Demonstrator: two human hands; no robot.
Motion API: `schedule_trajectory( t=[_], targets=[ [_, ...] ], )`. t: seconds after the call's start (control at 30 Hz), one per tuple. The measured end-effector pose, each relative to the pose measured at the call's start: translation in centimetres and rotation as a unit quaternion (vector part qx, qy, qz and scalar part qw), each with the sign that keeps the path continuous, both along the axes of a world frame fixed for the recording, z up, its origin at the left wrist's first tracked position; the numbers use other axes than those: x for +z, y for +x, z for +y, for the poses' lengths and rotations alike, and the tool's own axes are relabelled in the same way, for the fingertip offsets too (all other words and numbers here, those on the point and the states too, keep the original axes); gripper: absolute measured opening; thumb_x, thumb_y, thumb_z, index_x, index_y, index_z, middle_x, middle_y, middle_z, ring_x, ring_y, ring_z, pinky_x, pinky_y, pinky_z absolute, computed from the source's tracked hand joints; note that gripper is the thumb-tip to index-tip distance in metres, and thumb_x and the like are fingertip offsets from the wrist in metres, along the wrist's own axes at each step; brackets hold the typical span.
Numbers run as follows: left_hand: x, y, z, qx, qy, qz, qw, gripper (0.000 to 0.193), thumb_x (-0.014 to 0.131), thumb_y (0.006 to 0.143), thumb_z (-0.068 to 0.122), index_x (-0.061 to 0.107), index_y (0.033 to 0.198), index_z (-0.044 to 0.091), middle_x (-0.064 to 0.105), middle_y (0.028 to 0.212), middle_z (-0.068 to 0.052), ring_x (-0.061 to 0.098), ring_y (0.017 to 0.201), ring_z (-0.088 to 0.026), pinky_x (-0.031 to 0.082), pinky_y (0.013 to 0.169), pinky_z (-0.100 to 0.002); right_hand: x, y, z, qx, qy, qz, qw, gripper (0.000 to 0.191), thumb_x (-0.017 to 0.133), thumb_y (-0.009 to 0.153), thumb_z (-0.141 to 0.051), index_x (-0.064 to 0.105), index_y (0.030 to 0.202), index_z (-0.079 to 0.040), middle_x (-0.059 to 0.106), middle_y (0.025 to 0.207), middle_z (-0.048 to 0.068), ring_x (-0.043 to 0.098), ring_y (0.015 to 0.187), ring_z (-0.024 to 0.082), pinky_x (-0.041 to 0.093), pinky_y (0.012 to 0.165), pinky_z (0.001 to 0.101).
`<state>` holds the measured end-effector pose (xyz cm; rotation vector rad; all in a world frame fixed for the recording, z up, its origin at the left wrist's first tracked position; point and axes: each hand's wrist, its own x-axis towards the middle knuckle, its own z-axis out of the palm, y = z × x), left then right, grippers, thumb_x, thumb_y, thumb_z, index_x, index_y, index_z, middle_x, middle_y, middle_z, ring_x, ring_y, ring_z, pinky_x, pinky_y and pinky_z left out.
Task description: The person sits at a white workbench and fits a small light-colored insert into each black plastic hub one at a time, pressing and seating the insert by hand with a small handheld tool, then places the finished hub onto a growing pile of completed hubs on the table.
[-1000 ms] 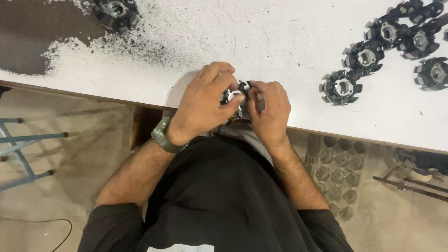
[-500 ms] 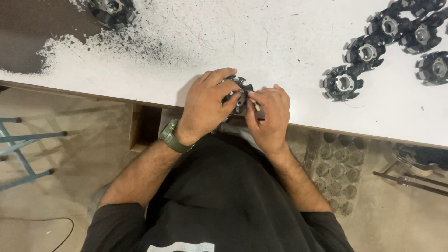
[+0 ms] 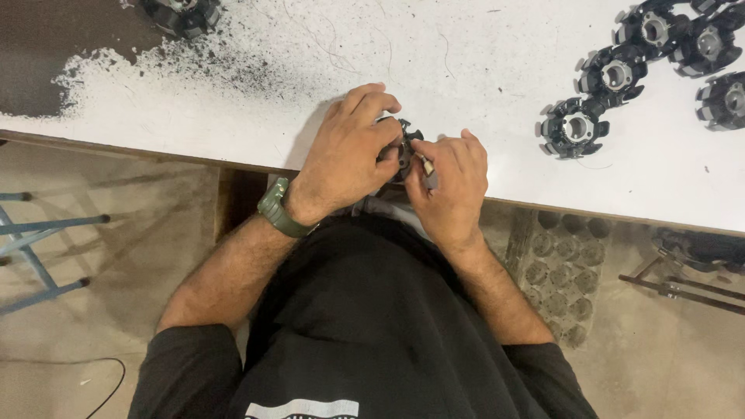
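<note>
My left hand, with a green watch on its wrist, grips a black round toothed part at the near edge of the white table. My right hand is closed beside it, pinching a small light-coloured piece against the part's rim. Most of the part is hidden under my fingers.
Several more black toothed parts lie in a row at the table's far right, and another at the far left beside dark dust. A blue metal frame stands on the floor at left. A tray of round parts sits below the table.
Both hands have stayed at the table's edge with the part; the fingers shifted slightly around it. The view moved a little.
</note>
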<state>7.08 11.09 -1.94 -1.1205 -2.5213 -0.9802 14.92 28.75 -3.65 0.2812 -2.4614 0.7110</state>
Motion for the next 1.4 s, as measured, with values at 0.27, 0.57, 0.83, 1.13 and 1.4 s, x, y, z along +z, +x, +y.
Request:
schedule_trajectory(
  t=[0.27,0.57,0.83,1.13,1.4],
  targets=[
    [-0.5,0.0,0.0,-0.015,0.031,-0.056,0.998,0.011,0.072,0.086,0.009,0.068,0.095,0.005,0.061,0.132,-0.009,0.052,0.134,-0.03,0.047,0.108,-0.048,0.0,0.2,-0.2,0.01,-0.011,0.009,1.0,0.033,0.077,0.086,0.004,0.066,0.115,-0.007,0.066,0.106,0.008,0.065,0.109,0.032,0.044,0.115,0.0548],
    [-0.5,-0.1,0.2,-0.018,0.021,-0.075,0.997,0.009,0.075,0.082,0.011,0.069,0.088,0.007,0.062,0.129,-0.009,0.054,0.125,-0.03,0.044,0.103,-0.048,1.3,-0.3,0.5,0.021,-0.027,-0.025,0.999,0.025,0.078,0.086,0.0,0.069,0.108,-0.007,0.065,0.097,0.01,0.064,0.1,0.034,0.05,0.109,0.0497],
    [-1.9,0.9,1.7,0.055,0.053,-0.068,0.995,0.012,0.073,0.082,0.009,0.061,0.081,0.007,0.066,0.124,-0.007,0.058,0.117,-0.028,0.042,0.098,-0.046,2.1,0.1,0.7,0.017,-0.074,-0.071,0.995,0.022,0.076,0.089,0.001,0.07,0.109,-0.006,0.066,0.093,0.01,0.066,0.089,0.03,0.054,0.09,0.0431],
    [-3.6,1.4,1.7,0.069,0.104,-0.007,0.992,0.013,0.071,0.079,0.006,0.058,0.08,0.006,0.066,0.124,-0.009,0.059,0.117,-0.027,0.042,0.098,-0.045,0.8,0.0,0.2,0.049,-0.069,-0.014,0.996,0.024,0.077,0.092,0.004,0.069,0.113,-0.006,0.068,0.099,0.008,0.069,0.095,0.028,0.055,0.107,0.0488],
    [-2.3,1.7,0.8,0.069,0.144,-0.042,0.986,0.014,0.072,0.085,0.006,0.058,0.087,0.005,0.066,0.13,-0.011,0.061,0.116,-0.029,0.048,0.099,-0.045,1.5,0.2,0.3,0.042,-0.011,-0.028,0.999,0.025,0.078,0.09,0.003,0.071,0.111,-0.008,0.066,0.097,0.011,0.068,0.099,0.032,0.054,0.107,0.0492]
  ],
)
